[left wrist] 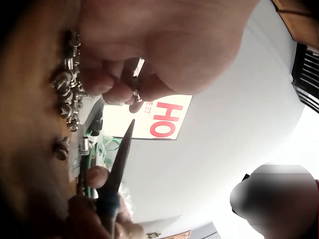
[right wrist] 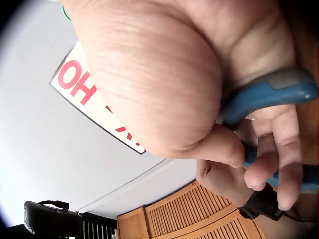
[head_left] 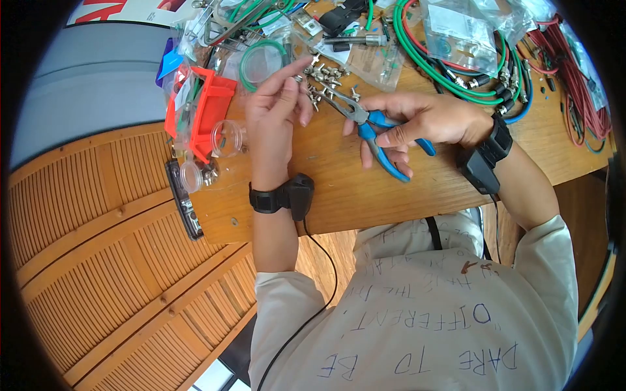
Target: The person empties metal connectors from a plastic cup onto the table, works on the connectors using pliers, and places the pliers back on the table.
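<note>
Between thumb and fingers, my left hand (head_left: pixel 272 120) pinches a small metal connector (left wrist: pixel 138 69), raised close over a heap of similar metal connectors (head_left: pixel 329 75) on the table. My right hand (head_left: pixel 443 117) grips long-nose pliers (head_left: pixel 367 132) with blue and grey handles, thumb on one handle and fingers around the other. The pliers' nose points toward the left hand. In the left wrist view the dark pliers tip (left wrist: pixel 130 128) stands just short of the connector, apart from it. The right wrist view shows a blue handle (right wrist: pixel 269 97) against the palm; the nose is hidden there.
Beside the left forearm are a clear round jar (head_left: pixel 228 138) and a red bin (head_left: pixel 212 107). Coiled green cables (head_left: pixel 417 58), plastic bags (head_left: pixel 456 42) and red cables (head_left: pixel 570 58) lie along the far side. The wooden table's near edge (head_left: pixel 326 225) is by the person's body.
</note>
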The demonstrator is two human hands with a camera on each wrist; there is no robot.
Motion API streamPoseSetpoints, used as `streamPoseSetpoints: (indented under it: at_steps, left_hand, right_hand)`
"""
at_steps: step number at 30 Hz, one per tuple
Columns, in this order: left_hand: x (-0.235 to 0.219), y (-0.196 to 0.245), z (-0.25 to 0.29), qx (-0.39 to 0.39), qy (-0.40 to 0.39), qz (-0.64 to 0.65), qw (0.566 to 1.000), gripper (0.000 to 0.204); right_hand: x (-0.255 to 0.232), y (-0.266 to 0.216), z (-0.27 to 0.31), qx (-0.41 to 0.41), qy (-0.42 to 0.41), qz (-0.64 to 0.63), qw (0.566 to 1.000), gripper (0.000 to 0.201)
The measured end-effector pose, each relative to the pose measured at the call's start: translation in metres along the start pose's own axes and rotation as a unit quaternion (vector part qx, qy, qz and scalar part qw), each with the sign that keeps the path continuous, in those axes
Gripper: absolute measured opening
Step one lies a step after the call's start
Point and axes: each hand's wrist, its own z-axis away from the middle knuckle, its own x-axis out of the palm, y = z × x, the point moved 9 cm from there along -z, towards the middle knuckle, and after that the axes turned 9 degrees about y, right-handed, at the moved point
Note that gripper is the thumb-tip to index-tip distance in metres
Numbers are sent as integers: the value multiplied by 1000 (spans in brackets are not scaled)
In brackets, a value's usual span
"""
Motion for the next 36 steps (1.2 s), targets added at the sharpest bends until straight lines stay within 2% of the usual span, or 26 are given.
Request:
streamPoseSetpoints:
  at_steps: [7,20,22,26,30,36]
  left_hand:
    - [9,-7,3,13,-40,-101,994,22]
    - [8,-8,4,14,-38,-99,994,27]
    - [6,-9,2,18,-48,-66,997,24]
    - [4,-6,2,33,-25,-97,994,27]
    - [-7,-4,-4,41,2,-61,997,29]
    - [6,13,3,69,21,-80,994,26]
  right_hand:
    - [0,1,1,1,6,-12,1000,38]
    - [0,5,2,23,16,-49,998,33]
    - [0,2,3,29,17,-36,999,34]
    - [1,1,1,30,21,-38,999,34]
    - [-5,-2,-1,11,50,-13,999,34]
    - [-12,-2,-4,-11,52,-18,998,34]
